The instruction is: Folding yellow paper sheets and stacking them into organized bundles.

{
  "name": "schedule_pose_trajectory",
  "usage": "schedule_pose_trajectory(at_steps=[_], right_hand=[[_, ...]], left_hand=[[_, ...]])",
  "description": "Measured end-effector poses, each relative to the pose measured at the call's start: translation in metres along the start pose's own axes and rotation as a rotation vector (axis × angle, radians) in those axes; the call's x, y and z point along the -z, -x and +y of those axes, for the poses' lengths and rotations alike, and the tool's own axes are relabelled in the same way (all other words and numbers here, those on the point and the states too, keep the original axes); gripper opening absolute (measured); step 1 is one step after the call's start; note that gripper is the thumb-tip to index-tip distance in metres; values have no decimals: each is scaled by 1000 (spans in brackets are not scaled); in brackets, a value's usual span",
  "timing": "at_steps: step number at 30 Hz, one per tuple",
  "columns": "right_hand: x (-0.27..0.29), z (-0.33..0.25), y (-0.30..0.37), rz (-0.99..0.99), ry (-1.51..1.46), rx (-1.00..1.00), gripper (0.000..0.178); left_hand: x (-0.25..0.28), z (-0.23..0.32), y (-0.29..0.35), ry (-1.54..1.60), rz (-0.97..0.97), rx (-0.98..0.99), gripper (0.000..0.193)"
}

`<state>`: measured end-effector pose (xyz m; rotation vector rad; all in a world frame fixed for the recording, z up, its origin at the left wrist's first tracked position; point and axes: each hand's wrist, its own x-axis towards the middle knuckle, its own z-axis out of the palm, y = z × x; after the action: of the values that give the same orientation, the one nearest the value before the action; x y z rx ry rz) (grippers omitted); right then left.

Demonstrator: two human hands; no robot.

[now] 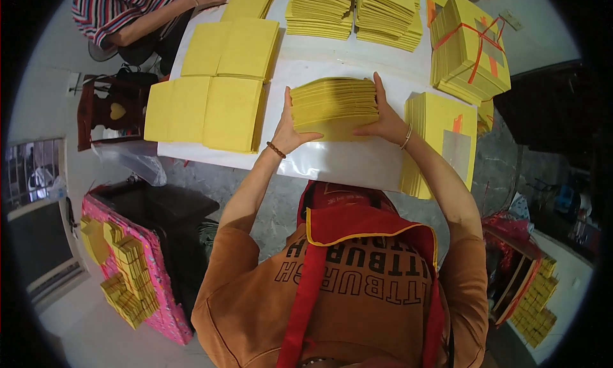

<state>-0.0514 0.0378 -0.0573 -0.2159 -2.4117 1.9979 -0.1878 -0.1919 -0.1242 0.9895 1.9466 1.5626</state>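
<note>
Between my two hands stands a stack of yellow paper pieces (333, 106) with its layered edges facing up. My left hand (294, 128) presses on its left side, fingers pointing away from me and thumb along the near face. On the right side my right hand (385, 118) grips it the same way. The lower edge of the stack is at the white tabletop (345, 160); whether it rests there I cannot tell. To the left lie overlapping yellow stacks (231, 116), and close to my right wrist is another yellow stack (433, 135) with a grey patch and orange mark.
More yellow stacks (321, 10) line the far side. A bundle tied with red string (469, 49) stands at the back right. At the far left a person in a striped sleeve (121, 10) rests a hand by yellow paper. A pink-covered box (150, 259) holds tied yellow bundles.
</note>
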Motion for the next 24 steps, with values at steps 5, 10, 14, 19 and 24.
schedule_pose_trajectory(at_steps=[5,10,14,19,24], right_hand=[[-24,18,10,211,-156,47,128],[-29,22,10,343,-289,43,121],[-28,8,27,296,-73,35,116],[-34,25,35,399,-188,50,113],[-21,15,32,370,-412,-92,93]], left_hand=[[3,-8,-9,-319,-111,-26,116],[3,4,-15,-150,-50,63,98],[8,9,-13,-254,-91,-44,95],[3,8,-19,-656,-233,-253,94],[6,36,-12,-69,-164,6,103]])
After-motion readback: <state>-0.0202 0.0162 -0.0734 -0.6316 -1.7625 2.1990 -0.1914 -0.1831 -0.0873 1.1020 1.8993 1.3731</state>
